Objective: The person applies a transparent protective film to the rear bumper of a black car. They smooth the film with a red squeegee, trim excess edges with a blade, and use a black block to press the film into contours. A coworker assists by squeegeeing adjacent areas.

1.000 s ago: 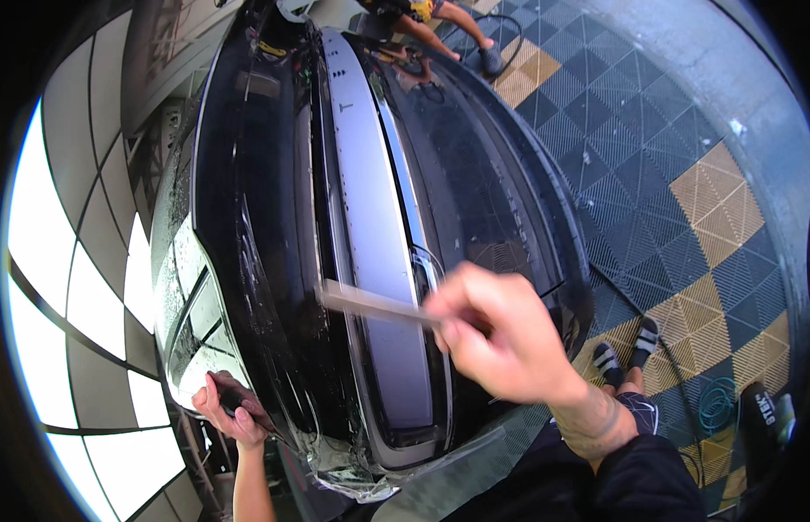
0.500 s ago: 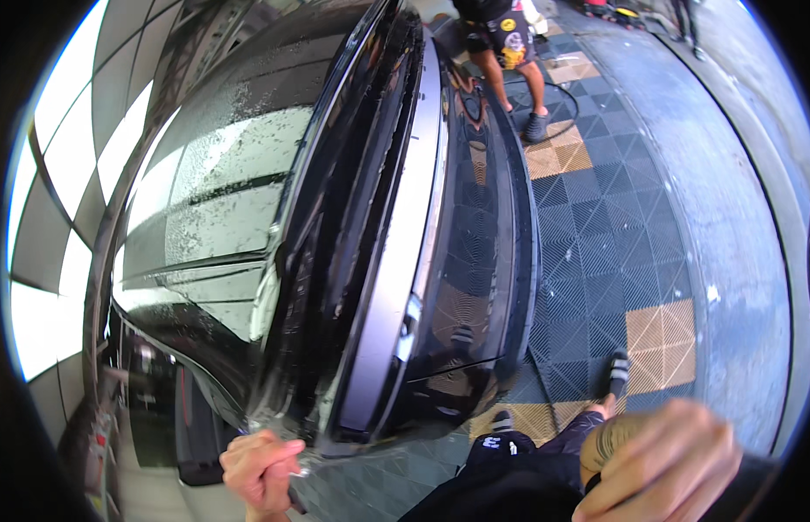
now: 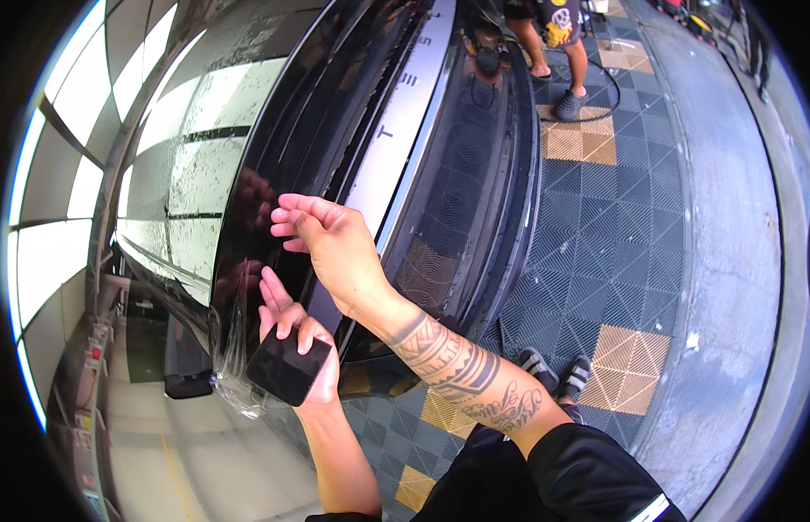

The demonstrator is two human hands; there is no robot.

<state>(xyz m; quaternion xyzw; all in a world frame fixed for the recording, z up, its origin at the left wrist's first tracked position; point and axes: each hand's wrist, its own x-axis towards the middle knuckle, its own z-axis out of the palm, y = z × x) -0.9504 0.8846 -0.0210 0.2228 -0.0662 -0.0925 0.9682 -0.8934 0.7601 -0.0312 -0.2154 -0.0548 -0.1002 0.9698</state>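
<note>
A glossy black car body (image 3: 274, 157) with a silver trim strip (image 3: 405, 113) fills the upper middle of the view. My left hand (image 3: 294, 339) holds a flat black squeegee card (image 3: 287, 367) against the lower corner of the panel, where a clear film (image 3: 235, 348) hangs in wrinkles. My right hand (image 3: 331, 239) is just above it, fingers together and curled, its fingertips at the dark panel surface. Nothing shows inside the right hand's fingers. My tattooed right forearm crosses over the left.
The floor is blue-grey grid tile with orange squares (image 3: 627, 365). My shoes (image 3: 553, 374) stand by the car's edge. Another person's legs (image 3: 562, 52) and a black hose lie at the top. A concrete strip (image 3: 727, 217) runs along the right.
The view swung along the car. My right hand rose from the bottom edge to the panel. The left hand came up beside it with the black card.
</note>
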